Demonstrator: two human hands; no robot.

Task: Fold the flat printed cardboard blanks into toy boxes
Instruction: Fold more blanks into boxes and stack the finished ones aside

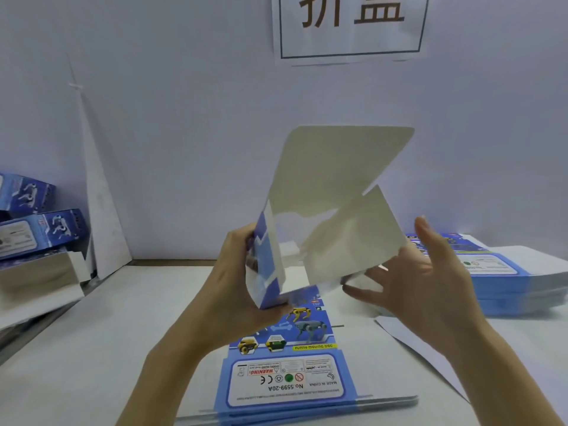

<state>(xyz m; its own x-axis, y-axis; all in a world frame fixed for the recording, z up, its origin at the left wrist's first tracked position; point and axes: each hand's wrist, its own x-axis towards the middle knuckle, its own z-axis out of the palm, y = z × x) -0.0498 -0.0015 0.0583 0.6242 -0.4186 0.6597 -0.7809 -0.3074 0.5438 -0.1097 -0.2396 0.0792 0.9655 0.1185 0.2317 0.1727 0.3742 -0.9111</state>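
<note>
The left grip [242, 281] clasps a half-folded blue printed cardboard blank [338, 186] by its lower left side, with the fingers curled round the narrow blue side panel. The blank is held up in the air between the two grips, its plain white inner faces turned toward the camera and its upper flaps standing open above them. The right grip [424, 272] is released, its fingers spread and nearly straight and the thumb pointing up. Its fingertips [365, 287] reach to the lower right edge of the white panel, though I cannot tell whether they actually touch it.

Below both grips, a low stack of flat blue printed cardboard blanks [292, 373] lies on the white surface [107, 348]; the top one shows robot dogs and a white label panel. Beyond the right grip is a second, thicker stack of flat blue blanks [507, 284]. Under the right forearm lies a loose white sheet [424, 348]. Well to the left of the left grip, several folded blue toy boxes [40, 232] are piled against the wall. High above the grips hangs a white paper sign with dark characters [350, 26].
</note>
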